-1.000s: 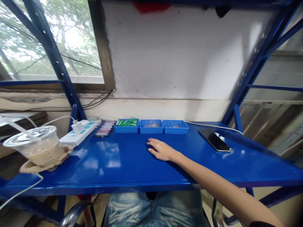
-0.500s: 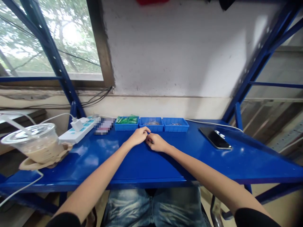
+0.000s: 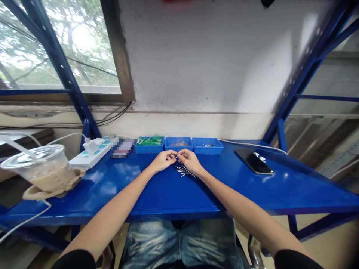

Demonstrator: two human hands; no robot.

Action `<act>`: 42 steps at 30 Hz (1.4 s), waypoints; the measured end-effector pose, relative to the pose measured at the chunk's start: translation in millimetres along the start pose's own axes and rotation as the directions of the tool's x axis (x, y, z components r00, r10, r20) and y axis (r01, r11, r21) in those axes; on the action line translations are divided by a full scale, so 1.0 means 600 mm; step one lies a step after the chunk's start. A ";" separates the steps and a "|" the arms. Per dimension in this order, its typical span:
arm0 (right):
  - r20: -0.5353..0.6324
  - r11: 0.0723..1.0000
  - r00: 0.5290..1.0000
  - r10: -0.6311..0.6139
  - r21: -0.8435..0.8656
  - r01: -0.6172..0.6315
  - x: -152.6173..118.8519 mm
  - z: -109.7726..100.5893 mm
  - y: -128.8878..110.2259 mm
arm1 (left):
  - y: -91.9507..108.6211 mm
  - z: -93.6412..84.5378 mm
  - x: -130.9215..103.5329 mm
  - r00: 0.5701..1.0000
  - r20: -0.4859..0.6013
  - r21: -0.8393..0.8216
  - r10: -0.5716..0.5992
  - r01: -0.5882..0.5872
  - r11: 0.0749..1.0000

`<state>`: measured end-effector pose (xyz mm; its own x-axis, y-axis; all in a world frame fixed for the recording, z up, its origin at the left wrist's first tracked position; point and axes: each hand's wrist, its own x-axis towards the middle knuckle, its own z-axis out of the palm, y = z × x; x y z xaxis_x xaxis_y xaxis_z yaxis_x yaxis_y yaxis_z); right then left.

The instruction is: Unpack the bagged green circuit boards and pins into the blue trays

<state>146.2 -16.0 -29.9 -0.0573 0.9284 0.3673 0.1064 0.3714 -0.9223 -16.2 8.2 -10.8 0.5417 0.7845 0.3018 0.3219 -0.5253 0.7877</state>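
Note:
My left hand (image 3: pixel 165 160) and my right hand (image 3: pixel 189 160) meet fingertip to fingertip over the blue table (image 3: pixel 157 194). Both pinch a small thin piece between them, too small to name. Just below my right hand lies a loose pile of thin metal sticks (image 3: pixel 183 171). Behind the hands stand three blue trays: the left tray (image 3: pixel 150 150) with green packets (image 3: pixel 151 141), the middle tray (image 3: pixel 179 150) with small brownish items, the right tray (image 3: pixel 208 151) with a few thin metal pieces (image 3: pixel 208 145).
On the left are a plastic cup (image 3: pixel 42 168) in a cardboard holder (image 3: pixel 42 194), a white power strip (image 3: pixel 91 155) and a blurred-out item (image 3: pixel 122 148). A phone (image 3: pixel 254 161) with white earbuds (image 3: pixel 259 157) lies on the right. Blue frame posts rise at both sides.
The pile of thin metal sticks now shows on the table below my right hand. My right hand has moved slightly up and away, and its fingers now meet those of my left hand.

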 end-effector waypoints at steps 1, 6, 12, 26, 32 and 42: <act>-0.006 1.000 1.000 -0.002 0.000 0.002 0.000 0.000 0.001 | -0.002 0.002 0.001 1.000 -0.018 0.018 0.014 -0.013 1.000; -0.014 0.999 1.000 -0.014 -0.051 0.013 0.000 0.000 0.007 | 0.003 0.003 -0.001 0.992 -0.067 0.148 0.104 -0.094 0.985; -0.026 0.989 0.999 -0.048 -0.143 0.044 -0.004 -0.002 -0.001 | 0.018 0.003 -0.002 0.982 -0.095 0.269 0.162 -0.131 0.954; 0.060 0.717 0.950 -0.306 -0.642 0.272 -0.012 -0.022 -0.034 | 0.016 0.001 -0.003 0.967 -0.228 0.179 0.114 -0.074 0.981; 0.047 0.699 0.956 -0.291 -0.672 0.245 -0.013 -0.028 -0.040 | 0.021 0.000 -0.005 0.962 -0.186 0.217 0.202 -0.160 0.963; 0.009 0.484 0.916 -0.402 -0.847 0.221 -0.008 -0.061 -0.074 | 0.009 -0.006 -0.004 0.994 0.008 0.298 0.105 -0.103 0.949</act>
<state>178.0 -36.6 13.8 -0.1042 0.7008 0.7058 0.8793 0.3965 -0.2639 -18.4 4.6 -5.1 0.5786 0.7224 0.3787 0.4816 -0.6773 0.5562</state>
